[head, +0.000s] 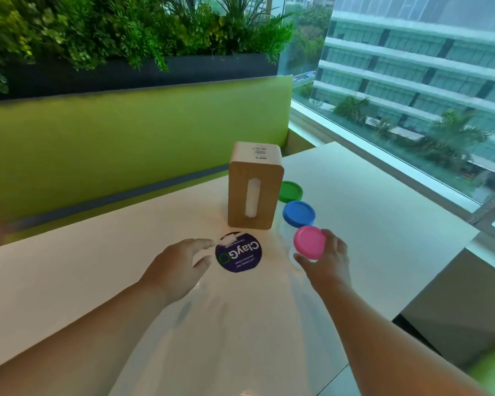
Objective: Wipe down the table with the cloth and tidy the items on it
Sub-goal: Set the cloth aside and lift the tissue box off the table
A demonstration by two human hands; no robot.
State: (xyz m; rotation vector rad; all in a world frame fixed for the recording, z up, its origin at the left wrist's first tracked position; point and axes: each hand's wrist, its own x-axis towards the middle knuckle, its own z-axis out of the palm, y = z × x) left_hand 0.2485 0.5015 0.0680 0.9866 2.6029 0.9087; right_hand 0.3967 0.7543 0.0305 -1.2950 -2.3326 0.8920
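Observation:
On the white table (103, 281) a wooden tissue box (255, 185) stands upright on its end. To its right stand three clear jars in a row: green lid (291, 191) farthest, blue lid (299, 213) in the middle, pink lid (309, 242) nearest. My right hand (327, 262) grips the pink-lidded jar from its right side, thumb below and fingers behind. My left hand (180, 265) hovers with fingers spread and relaxed, just left of a round dark purple sticker (238, 252) on the tabletop. No cloth is visible.
A green upholstered bench (112, 144) runs behind the table, with a dark planter of foliage (126, 38) above it. A large window (412, 95) and its sill border the table's right side. The table's right edge drops off near a lower white surface (455, 310).

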